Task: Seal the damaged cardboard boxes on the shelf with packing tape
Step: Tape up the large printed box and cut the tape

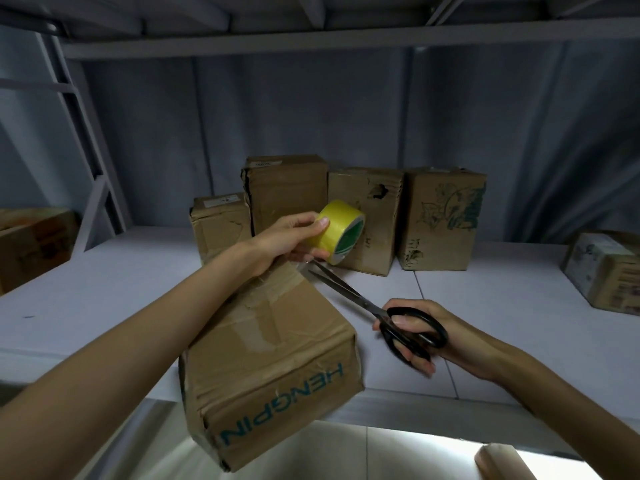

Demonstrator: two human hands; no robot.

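Left hand (294,237) grips tape roll (341,235) above far end of near box (273,344); right hand (415,336) holds scissors (374,310), blades parted, tips just below roll, pointing far-left.

We see creased grey sheet (346,109) hanging far behind, spanning full width, folds running top to bottom. Grey metal brace (90,161) far left, slanting, with crossbars like ladder. Grey metal beam (311,43) overhead, running left to right, second bar angling off at top right. Near bottom we note pale tiled floor (381,452), brightly lit. Tan object (498,462) at near right corner, partly cut off; we cannot tell what it is.
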